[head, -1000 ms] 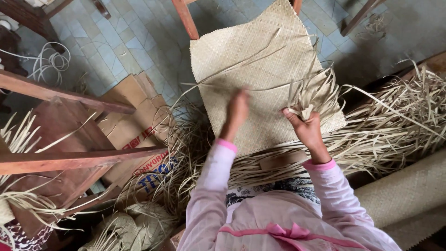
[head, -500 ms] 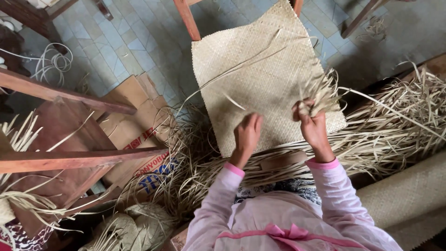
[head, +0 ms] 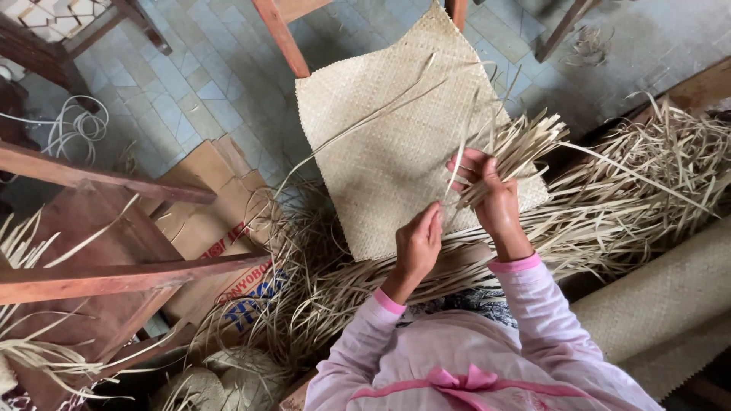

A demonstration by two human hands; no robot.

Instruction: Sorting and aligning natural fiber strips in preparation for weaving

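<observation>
A pale woven straw mat point(head: 388, 137) lies spread in front of me, its near edge ending in loose strips. My right hand point(head: 487, 194) is closed around a bunch of those loose straw strips point(head: 518, 144) at the mat's right edge, lifting them off the weave. My left hand point(head: 419, 242) sits beside it at the mat's near edge, fingers pinched together on a thin strip that runs up across the mat. Both sleeves are pink.
A heap of loose straw point(head: 640, 183) spreads to the right and under the mat. A rolled woven mat point(head: 655, 304) lies at lower right. Flattened cardboard point(head: 221, 221) and red wooden frame bars point(head: 114, 274) stand to the left, on a tiled floor point(head: 198, 84).
My left hand has drawn back from the mat's middle toward its near edge. My right hand has gathered the strips into a tighter bunch and raised them.
</observation>
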